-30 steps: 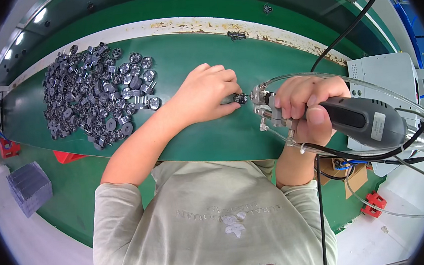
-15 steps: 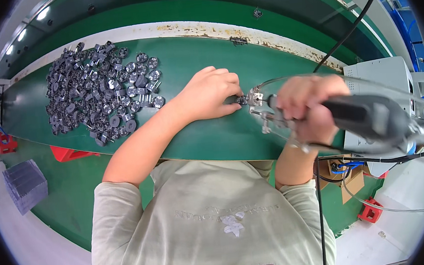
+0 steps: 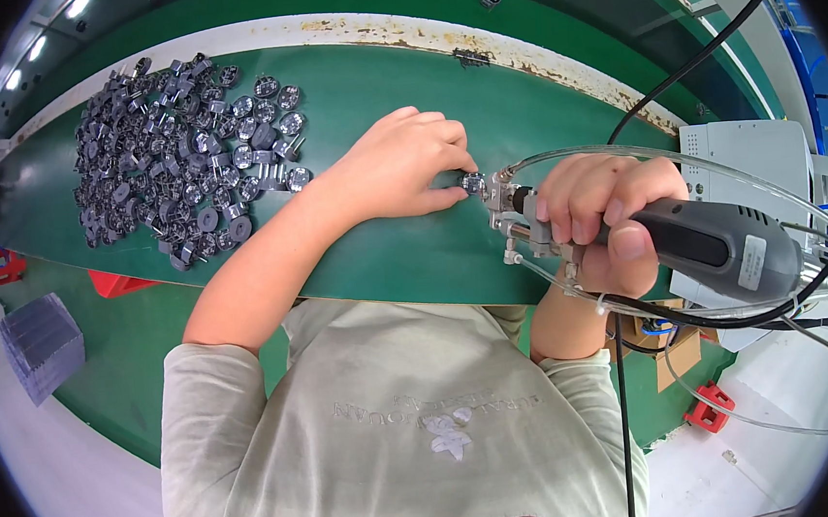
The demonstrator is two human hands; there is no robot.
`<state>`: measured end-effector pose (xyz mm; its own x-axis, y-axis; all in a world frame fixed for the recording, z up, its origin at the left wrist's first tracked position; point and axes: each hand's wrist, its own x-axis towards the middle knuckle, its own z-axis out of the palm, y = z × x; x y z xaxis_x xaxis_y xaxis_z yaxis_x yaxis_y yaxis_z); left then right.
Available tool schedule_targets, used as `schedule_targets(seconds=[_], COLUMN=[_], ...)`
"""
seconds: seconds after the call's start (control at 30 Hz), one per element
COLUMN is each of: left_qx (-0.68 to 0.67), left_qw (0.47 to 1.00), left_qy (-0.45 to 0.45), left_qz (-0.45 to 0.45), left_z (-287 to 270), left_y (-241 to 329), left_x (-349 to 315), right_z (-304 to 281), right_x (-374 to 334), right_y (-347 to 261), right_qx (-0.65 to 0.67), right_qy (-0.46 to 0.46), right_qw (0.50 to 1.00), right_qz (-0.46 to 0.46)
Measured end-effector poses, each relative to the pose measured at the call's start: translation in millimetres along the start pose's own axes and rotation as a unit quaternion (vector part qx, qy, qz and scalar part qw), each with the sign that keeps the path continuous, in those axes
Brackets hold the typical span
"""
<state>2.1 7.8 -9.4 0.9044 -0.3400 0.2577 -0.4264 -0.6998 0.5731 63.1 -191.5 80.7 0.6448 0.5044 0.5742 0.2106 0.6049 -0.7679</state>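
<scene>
My left hand [image 3: 416, 161] rests on the green bench, thumb and fingers pinching a small dark plug-like part [image 3: 473, 184]. In my right hand [image 3: 610, 209] is a dark grey electric screwdriver [image 3: 709, 240], held almost level, its tail toward the right. The metal nozzle [image 3: 499, 196] at its front end meets or nearly meets the part; whether they touch I cannot tell. Clear tubes [image 3: 663, 149] run along the tool to its head. Left of my left forearm lies a large heap of similar dark parts [image 3: 179, 170], some with metal pins showing.
A white box-shaped machine [image 3: 751, 159] stands at the bench's right end, with a black cable [image 3: 700, 56] hanging past it. A rusty white ledge [image 3: 367, 29] borders the green bench top [image 3: 376, 271] at the back. Below stand red stools [image 3: 710, 408] and a cardboard box [image 3: 680, 359].
The whole view has shifted slightly. My right hand and the screwdriver, blurred by motion before, are now steady at the part. My left hand keeps its pinch.
</scene>
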Motion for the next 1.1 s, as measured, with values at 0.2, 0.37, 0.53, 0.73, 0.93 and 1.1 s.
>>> schedule_targets(seconds=[0.2,0.37,0.53,0.73,0.93,1.1], left_qx=[0.004,0.012,0.033,0.045,0.094,0.227], left_qw=[1.000,1.000,0.999,0.999,0.995,0.937], left_qy=[0.002,0.011,-0.004,-0.022,0.033,0.173], left_qz=[0.003,0.012,0.012,0.002,-0.023,-0.201], left_z=[0,2,-5,-11,-45,-43], left_y=[1,1,7,11,-38,-120], left_x=[0,1,6,9,83,139], right_z=[2,1,3,2,-20,-22], right_x=[1,1,6,2,7,0], right_y=[1,4,-2,-8,-39,-5], right_qx=[-0.005,-0.040,-0.196,-0.014,-0.041,0.041], right_qy=[-0.006,-0.057,-0.119,0.002,0.009,0.057], right_qw=[1.000,0.997,0.973,1.000,0.993,0.997], right_qz=[0.003,-0.015,0.036,0.014,-0.109,-0.036])
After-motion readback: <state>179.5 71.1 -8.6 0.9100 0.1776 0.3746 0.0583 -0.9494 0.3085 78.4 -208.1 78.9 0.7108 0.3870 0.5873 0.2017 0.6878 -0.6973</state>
